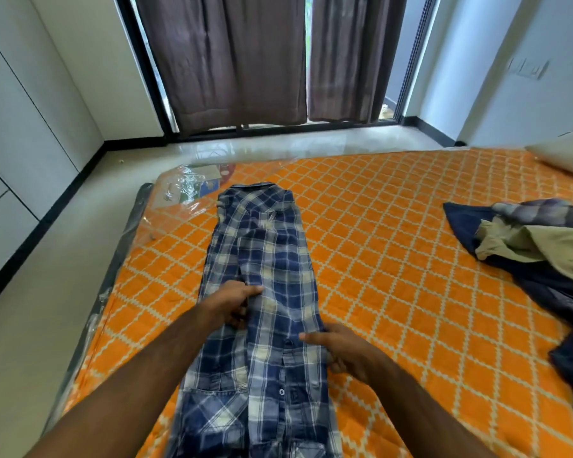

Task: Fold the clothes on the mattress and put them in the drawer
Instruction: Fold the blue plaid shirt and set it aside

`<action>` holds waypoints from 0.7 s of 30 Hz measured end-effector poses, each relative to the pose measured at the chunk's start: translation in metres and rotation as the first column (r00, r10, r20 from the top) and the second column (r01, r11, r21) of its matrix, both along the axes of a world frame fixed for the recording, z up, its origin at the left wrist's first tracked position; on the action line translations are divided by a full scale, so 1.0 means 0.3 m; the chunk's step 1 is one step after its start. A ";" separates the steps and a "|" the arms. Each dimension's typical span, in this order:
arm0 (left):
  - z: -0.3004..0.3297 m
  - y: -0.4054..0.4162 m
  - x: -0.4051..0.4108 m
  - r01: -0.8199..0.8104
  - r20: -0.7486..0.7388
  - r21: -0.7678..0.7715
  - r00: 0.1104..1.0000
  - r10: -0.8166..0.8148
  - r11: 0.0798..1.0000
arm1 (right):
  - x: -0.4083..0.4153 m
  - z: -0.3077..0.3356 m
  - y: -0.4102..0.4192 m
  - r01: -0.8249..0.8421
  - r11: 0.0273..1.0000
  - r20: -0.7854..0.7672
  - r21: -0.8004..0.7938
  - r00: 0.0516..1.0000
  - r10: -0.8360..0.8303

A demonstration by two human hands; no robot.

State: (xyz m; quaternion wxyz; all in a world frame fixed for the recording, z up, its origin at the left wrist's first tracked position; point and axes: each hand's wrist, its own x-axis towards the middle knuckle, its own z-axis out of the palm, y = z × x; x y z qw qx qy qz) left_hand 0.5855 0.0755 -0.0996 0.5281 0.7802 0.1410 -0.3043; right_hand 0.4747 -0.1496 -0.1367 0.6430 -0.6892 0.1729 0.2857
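Two grips pinch plaid shirt [262, 292] | left hand [232, 304] mid-fold | right hand [341, 348] right edge

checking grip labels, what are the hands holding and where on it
Both grip the plaid shirt: left hand at its middle fold, right hand at its right edge.

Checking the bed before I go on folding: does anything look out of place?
Mostly the plastic wrap: it lies torn and crumpled at the far left corner of the mattress. The unfolded clothes lie heaped at the right. The plaid shirt lies straight under both hands.
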 end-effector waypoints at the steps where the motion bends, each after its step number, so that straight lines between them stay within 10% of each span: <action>1: 0.000 0.003 -0.013 -0.062 0.006 -0.014 0.998 0.063 0.998 | -0.016 0.007 0.000 -0.045 0.997 0.004 -0.061 0.999 0.046; 8: 0.026 -0.004 -0.225 0.161 -0.002 0.149 0.987 -0.162 0.976 | -0.167 0.030 0.022 -0.207 0.973 -0.088 -0.106 0.976 0.198; 14: 0.106 0.026 -0.259 -0.218 0.089 -0.057 0.971 0.222 0.974 | -0.224 0.077 0.066 0.107 0.975 0.001 0.195 0.994 -0.109; 21: 0.059 0.061 -0.408 0.054 -0.039 0.095 0.998 -0.050 0.994 | -0.297 0.030 0.144 0.060 0.990 -0.018 0.128 0.998 -0.058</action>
